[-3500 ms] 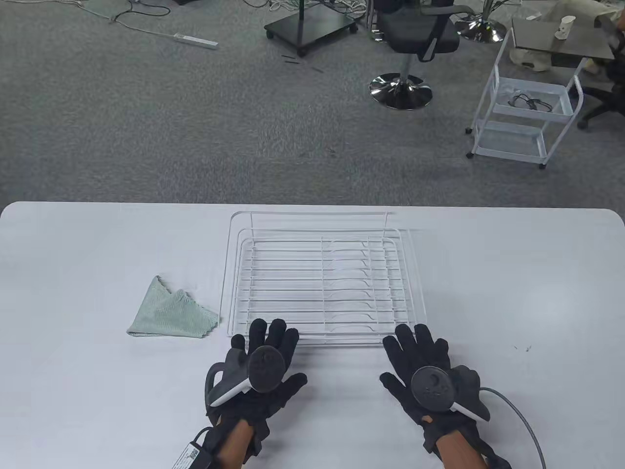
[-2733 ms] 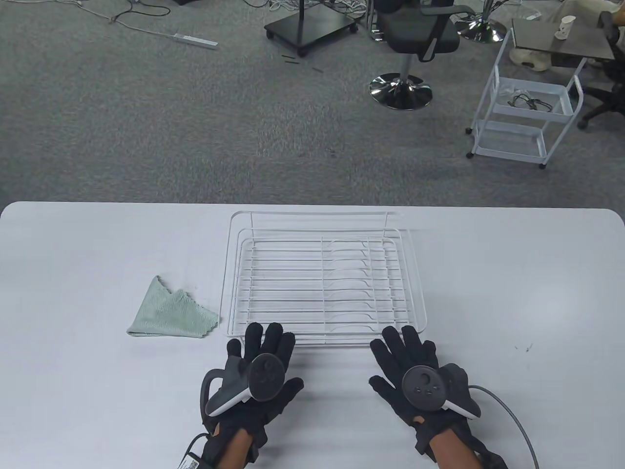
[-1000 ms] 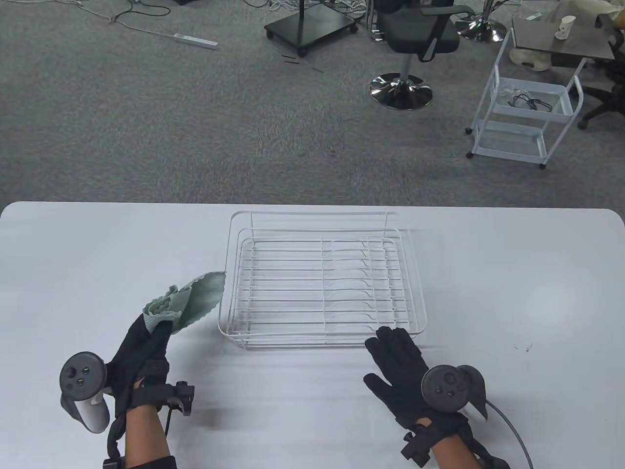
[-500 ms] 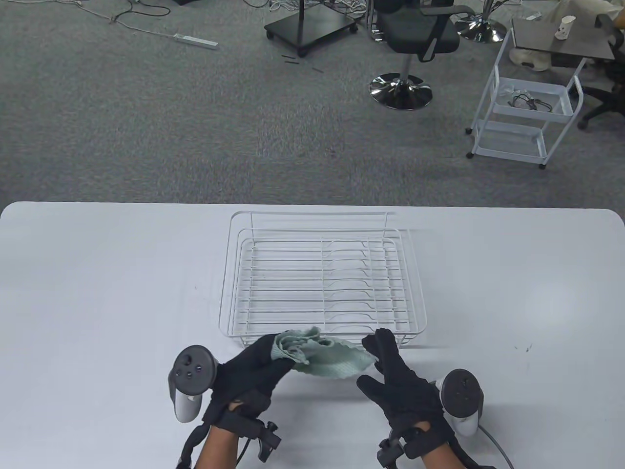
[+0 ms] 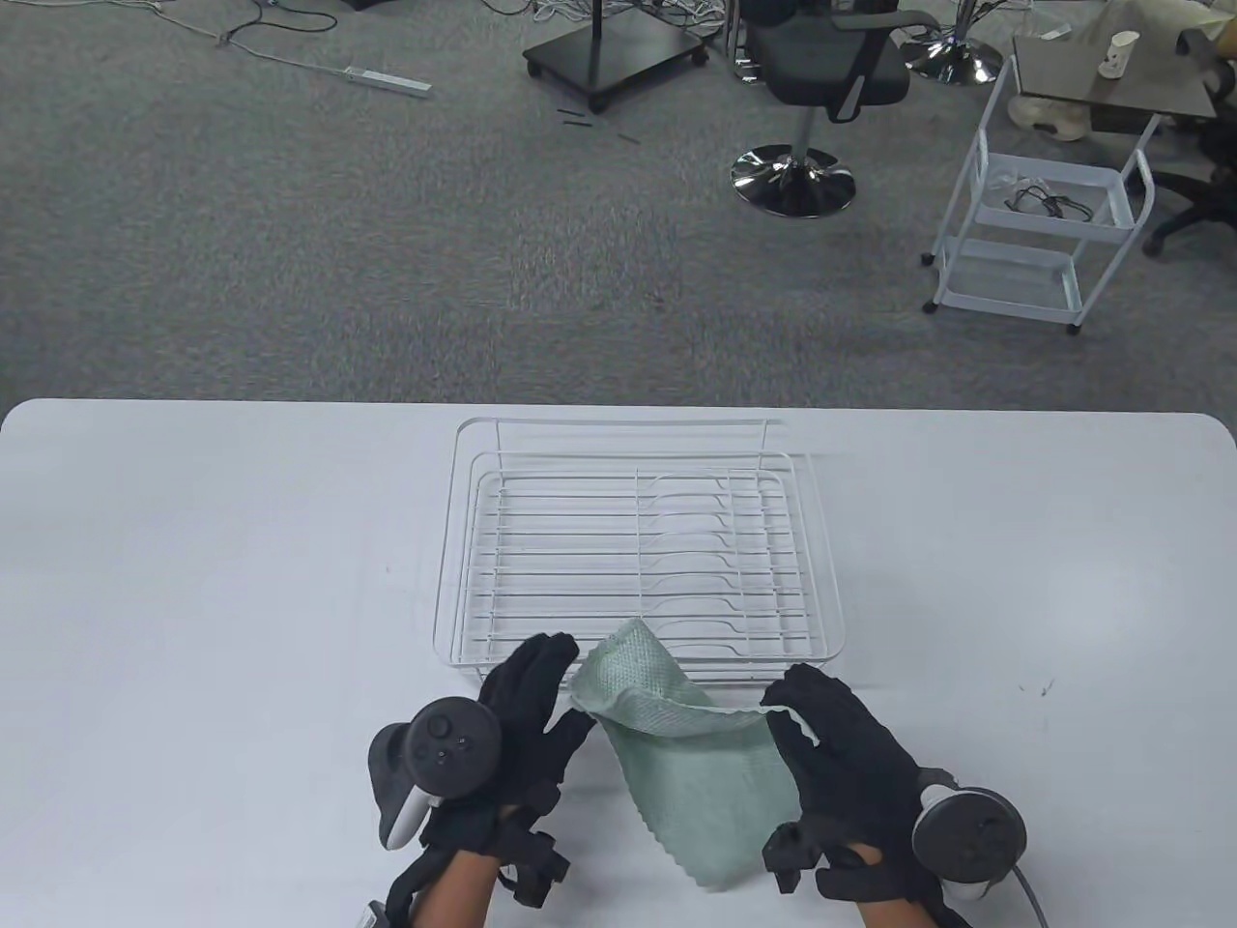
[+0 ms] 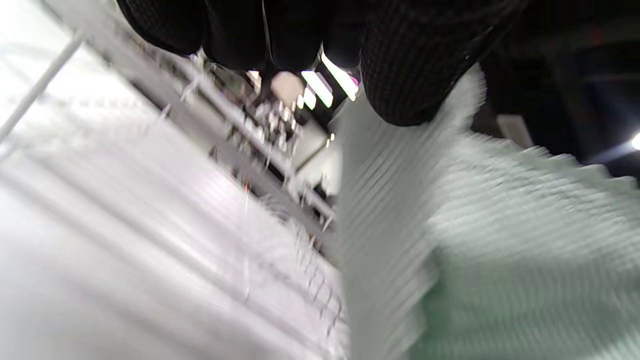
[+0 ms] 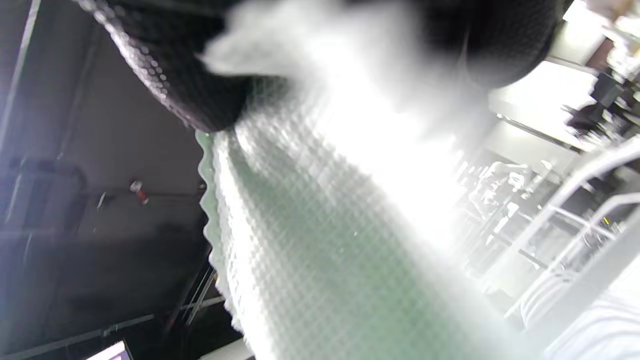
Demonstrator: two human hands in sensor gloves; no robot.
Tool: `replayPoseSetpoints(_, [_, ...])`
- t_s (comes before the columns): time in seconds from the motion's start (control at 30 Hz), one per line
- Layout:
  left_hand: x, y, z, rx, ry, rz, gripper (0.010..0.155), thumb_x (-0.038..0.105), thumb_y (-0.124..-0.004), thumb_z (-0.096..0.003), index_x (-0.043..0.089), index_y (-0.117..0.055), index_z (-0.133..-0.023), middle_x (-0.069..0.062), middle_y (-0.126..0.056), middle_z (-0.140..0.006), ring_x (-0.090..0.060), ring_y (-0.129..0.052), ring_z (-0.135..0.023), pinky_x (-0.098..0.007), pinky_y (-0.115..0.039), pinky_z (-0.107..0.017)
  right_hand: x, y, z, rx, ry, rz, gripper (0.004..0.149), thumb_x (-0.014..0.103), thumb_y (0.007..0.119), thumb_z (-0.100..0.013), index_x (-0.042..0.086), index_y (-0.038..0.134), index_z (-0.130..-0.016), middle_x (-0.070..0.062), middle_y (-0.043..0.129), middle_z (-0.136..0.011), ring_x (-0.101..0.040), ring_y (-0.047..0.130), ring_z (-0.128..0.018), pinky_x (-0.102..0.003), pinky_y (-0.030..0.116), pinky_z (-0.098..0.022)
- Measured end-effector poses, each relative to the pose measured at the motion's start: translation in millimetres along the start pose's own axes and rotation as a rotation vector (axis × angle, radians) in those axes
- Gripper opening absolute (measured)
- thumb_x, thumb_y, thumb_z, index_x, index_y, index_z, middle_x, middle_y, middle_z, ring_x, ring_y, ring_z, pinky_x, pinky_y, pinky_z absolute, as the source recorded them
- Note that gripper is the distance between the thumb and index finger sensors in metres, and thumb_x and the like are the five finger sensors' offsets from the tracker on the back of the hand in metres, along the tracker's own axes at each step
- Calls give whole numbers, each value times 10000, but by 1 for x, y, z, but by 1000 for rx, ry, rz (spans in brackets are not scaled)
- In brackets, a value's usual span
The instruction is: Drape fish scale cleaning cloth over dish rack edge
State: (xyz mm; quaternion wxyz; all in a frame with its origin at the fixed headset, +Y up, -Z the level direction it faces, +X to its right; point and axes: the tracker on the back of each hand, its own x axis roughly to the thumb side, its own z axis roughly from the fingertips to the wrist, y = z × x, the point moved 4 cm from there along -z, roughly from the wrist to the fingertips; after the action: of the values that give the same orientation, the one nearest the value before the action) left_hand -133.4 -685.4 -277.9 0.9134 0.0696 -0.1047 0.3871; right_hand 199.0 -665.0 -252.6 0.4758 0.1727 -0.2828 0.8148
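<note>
A pale green textured cloth (image 5: 696,764) hangs spread between both hands just in front of the white wire dish rack (image 5: 445,599), above the table. My left hand (image 5: 541,691) holds its upper left corner, which rises over the rack's near edge. My right hand (image 5: 807,720) pinches the upper right corner. The cloth's lower end hangs toward me. In the left wrist view a fingertip (image 6: 400,95) presses on the cloth (image 6: 500,240). In the right wrist view the cloth (image 7: 320,230) hangs from the gloved fingers (image 7: 170,75); both views are blurred.
The white table (image 5: 193,541) carries only the rack. Beyond its far edge lies grey carpet with an office chair (image 5: 821,87), a white wire trolley (image 5: 1049,222) and a dark rolling stand (image 5: 609,48).
The left hand lifted the cloth from the table's left side and carried it right to the rack's near edge. The right hand took hold of it, and the bunched cloth now hangs opened out.
</note>
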Motion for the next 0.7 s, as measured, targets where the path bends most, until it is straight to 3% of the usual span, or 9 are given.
replayPoseSetpoints(0.1, [34,3,11,107,-165,16,714,403,-772,-592,186,-455,-1193,-108,-399,-1226,-475,-435,-1119,-694,-478,-764,12,0,0,12,-79,64,356,455,814,-561,178,950,-738,-98,1011,-721,-449,902,-790,-658,686,-622])
replayPoseSetpoints(0.17, [50,0,15,111,-267,29,732,459,-776,-576,206,-473,-1192,-82,-439,-1228,-451,-449,-1133,-707,-470,-767,18,-1,-1,14,-138,54,356,451,816,-557,175,953,-736,-98,1010,-723,-447,902,-792,-664,682,-626])
replayPoseSetpoints(0.27, [73,-27,16,-102,-375,27,960,589,-859,-483,232,-356,-1219,-58,-324,-1260,-448,-260,-1162,-753,-327,-770,36,2,-1,92,-266,75,354,449,819,-557,180,952,-745,-103,1004,-742,-447,889,-816,-678,664,-639])
replayPoseSetpoints(0.33, [84,-45,16,-185,-392,-17,1021,611,-895,-439,227,-365,-1222,-91,-421,-1255,-454,-277,-1163,-765,-276,-757,47,5,0,134,-333,111,354,454,816,-558,188,950,-749,-98,1005,-745,-436,895,-819,-675,669,-642])
replayPoseSetpoints(0.4, [88,-54,13,-209,-361,-108,924,550,-911,-458,219,-479,-1204,-101,-701,-1136,-432,-533,-1118,-755,-311,-754,54,7,1,165,-364,125,353,453,821,-553,192,951,-751,-99,1005,-751,-434,898,-820,-678,669,-644])
replayPoseSetpoints(0.43, [87,-53,10,-196,-344,-143,771,512,-921,-465,231,-665,-1136,-44,-888,-969,-374,-761,-1026,-743,-400,-756,54,7,2,166,-365,132,353,455,817,-554,196,950,-753,-91,1005,-753,-429,900,-820,-674,672,-644])
replayPoseSetpoints(0.47, [83,-53,7,-215,-345,-167,674,488,-927,-472,252,-759,-1081,-16,-954,-852,-329,-861,-937,-729,-447,-752,51,6,1,159,-355,128,353,457,814,-555,200,946,-757,-97,1004,-755,-428,901,-819,-673,675,-643])
replayPoseSetpoints(0.53, [70,-45,4,-198,-318,-178,531,445,-939,-478,272,-883,-976,7,-997,-727,-297,-934,-831,-710,-517,-746,44,2,0,147,-318,89,354,450,806,-560,198,941,-770,-104,1001,-758,-429,903,-814,-671,677,-641])
replayPoseSetpoints(0.7, [33,-2,4,-190,-254,-317,443,441,-923,-494,304,-938,-915,21,-993,-775,-296,-918,-887,-729,-508,-753,26,-8,-3,112,-219,14,355,442,794,-573,203,931,-798,-114,997,-768,-437,906,-805,-675,677,-637])
